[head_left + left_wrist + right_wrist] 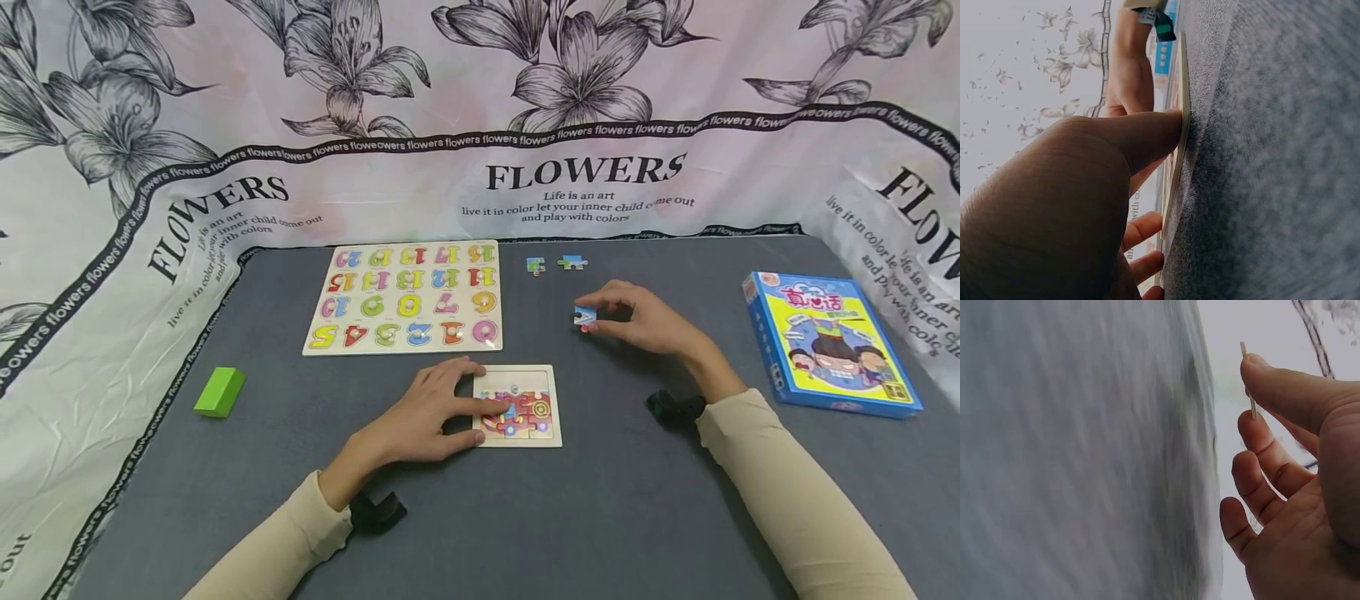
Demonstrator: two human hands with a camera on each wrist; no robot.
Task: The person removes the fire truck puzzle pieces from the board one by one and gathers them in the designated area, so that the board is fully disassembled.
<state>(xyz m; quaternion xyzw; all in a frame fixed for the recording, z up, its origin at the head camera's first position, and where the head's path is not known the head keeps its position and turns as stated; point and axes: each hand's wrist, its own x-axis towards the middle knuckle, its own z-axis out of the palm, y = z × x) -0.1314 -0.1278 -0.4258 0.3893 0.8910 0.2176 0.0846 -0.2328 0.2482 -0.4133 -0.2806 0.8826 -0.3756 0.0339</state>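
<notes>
Between the thumb and fingertips of my right hand (648, 321) a small blue-and-white jigsaw piece (583, 317) is pinched, raised over the table right of the puzzles. Edge-on in the right wrist view, the piece (1254, 407) looks like a thin pale strip. My left hand (423, 421) rests with spread fingers on the left part of a small wooden jigsaw tray (557, 417). Its index finger lies across the red vehicle picture, and its thumb touches the tray's near edge (1175, 187). Two loose jigsaw pieces, one green-blue (536, 266) and one beside it (573, 262), lie at the back.
Behind the tray lies a wooden number board (390, 342) with colourful numerals. A green block (220, 392) is at the far left. The blue-and-yellow game box (832, 342) lies on the right. A flower-printed cloth (405, 192) rises behind the grey table (570, 533).
</notes>
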